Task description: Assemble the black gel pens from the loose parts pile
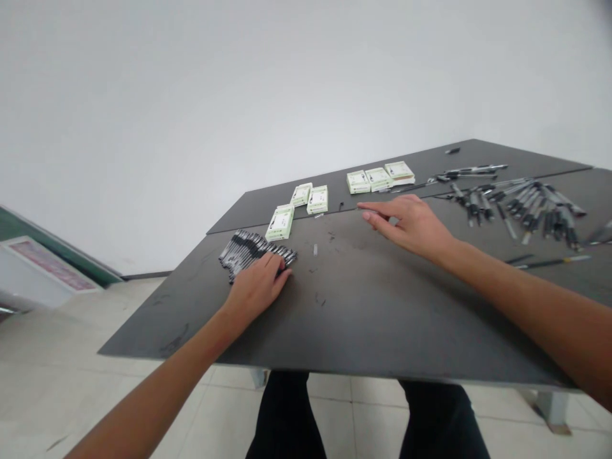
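Note:
My left hand (258,280) rests on the near right end of a neat row of black-and-clear pens (246,252) lying side by side on the dark table. Its fingers lie over the pens, with the thumb apart, and the fingertips are partly hidden. Above the middle of the table is my right hand (411,223), its forefinger and thumb stretched to the left with a gap between them. I see nothing held in it. Under and ahead of its fingertips lie a small black piece (341,206) and a small clear piece (315,249).
Small white-and-green boxes stand in a left group (280,223) and a back group (377,179). Many loose pens (530,204) are heaped on the right, with more pens (471,172) behind. A seam crosses the grey table (335,331). A white wall (287,95) rises behind.

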`<state>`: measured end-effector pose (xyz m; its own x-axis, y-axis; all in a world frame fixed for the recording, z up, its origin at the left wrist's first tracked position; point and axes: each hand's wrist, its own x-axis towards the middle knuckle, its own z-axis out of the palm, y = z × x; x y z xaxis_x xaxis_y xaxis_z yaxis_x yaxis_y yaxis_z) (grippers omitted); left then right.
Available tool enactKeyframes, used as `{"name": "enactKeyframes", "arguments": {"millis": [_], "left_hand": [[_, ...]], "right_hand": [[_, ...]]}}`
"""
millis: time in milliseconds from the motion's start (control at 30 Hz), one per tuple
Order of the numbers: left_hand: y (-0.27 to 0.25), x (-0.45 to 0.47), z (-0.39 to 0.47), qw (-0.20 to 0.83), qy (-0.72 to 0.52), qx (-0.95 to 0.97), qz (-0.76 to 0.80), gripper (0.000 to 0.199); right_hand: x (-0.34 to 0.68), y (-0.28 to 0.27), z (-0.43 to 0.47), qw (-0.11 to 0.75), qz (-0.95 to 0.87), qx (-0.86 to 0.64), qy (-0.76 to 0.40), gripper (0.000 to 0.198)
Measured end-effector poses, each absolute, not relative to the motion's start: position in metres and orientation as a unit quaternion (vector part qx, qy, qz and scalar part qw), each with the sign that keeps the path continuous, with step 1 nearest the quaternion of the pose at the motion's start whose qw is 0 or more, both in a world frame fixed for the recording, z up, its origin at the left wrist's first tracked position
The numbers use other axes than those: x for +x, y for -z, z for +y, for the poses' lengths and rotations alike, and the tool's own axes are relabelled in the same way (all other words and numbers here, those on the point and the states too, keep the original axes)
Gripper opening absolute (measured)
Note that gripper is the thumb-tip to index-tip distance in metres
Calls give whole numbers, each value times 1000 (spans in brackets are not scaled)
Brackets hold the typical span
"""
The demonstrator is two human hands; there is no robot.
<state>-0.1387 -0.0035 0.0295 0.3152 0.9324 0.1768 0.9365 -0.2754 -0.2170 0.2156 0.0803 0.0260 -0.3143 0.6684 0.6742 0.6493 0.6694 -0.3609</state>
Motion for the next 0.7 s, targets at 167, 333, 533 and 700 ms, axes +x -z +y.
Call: {"name": "enactKeyframes", "arguments": {"millis": [167,333,533,700], "left_hand": [[-39,-91,-2,171,92,-844,-501,25],[-42,-20,21,179,141,-902,-367,28],[-5,6,42,110,156,-940,-284,27],[4,-1,35,66,182,-943,-272,21]], "right_hand": [[249,-37,101,458,-759,-462,36,45],[296,-35,127,427,-713,-548,92,42],[339,-33,138,218,-744,-629,-56,35],[348,-44,130,92,-775,-599,-178,26]]}}
